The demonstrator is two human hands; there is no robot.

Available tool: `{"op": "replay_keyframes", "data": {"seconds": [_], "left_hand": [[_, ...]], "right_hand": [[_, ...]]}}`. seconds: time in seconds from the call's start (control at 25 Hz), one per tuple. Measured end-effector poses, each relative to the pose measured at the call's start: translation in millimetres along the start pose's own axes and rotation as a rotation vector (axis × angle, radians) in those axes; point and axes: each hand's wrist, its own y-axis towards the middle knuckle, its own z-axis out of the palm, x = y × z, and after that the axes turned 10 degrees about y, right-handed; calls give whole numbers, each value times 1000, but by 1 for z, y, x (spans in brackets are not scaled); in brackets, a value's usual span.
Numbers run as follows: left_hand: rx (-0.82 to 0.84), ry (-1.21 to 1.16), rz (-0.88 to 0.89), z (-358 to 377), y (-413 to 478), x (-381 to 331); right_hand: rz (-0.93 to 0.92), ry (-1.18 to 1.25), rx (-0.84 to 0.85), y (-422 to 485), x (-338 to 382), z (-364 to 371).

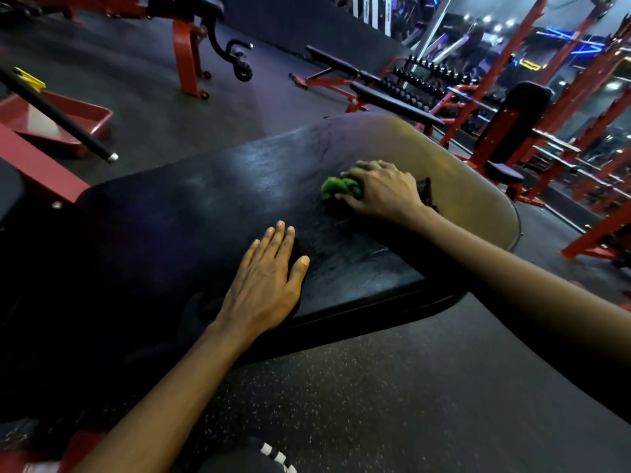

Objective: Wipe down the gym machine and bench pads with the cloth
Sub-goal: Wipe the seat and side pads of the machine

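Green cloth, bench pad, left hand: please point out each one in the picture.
green cloth (336,187), head view, on the bunched part that shows
bench pad (211,199), head view, on its bare black top
left hand (264,278), head view, on the back of the hand

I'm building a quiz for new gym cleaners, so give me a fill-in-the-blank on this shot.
The right hand grips a ____ cloth on the bench pad.
The left hand lies flat on the pad and holds ____.
The machine frames behind are painted ____.
Missing words: green; nothing; red.
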Motion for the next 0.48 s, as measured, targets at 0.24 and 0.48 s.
{"op": "replay_keyframes", "data": {"seconds": [0.24, 0.48], "left_hand": [[3, 9, 4, 0, 1, 2], [-1, 1, 3, -3, 0, -1]], "right_hand": [[-122, -27, -8, -27, 20, 15], [-76, -13, -38, 26, 9, 18]]}}
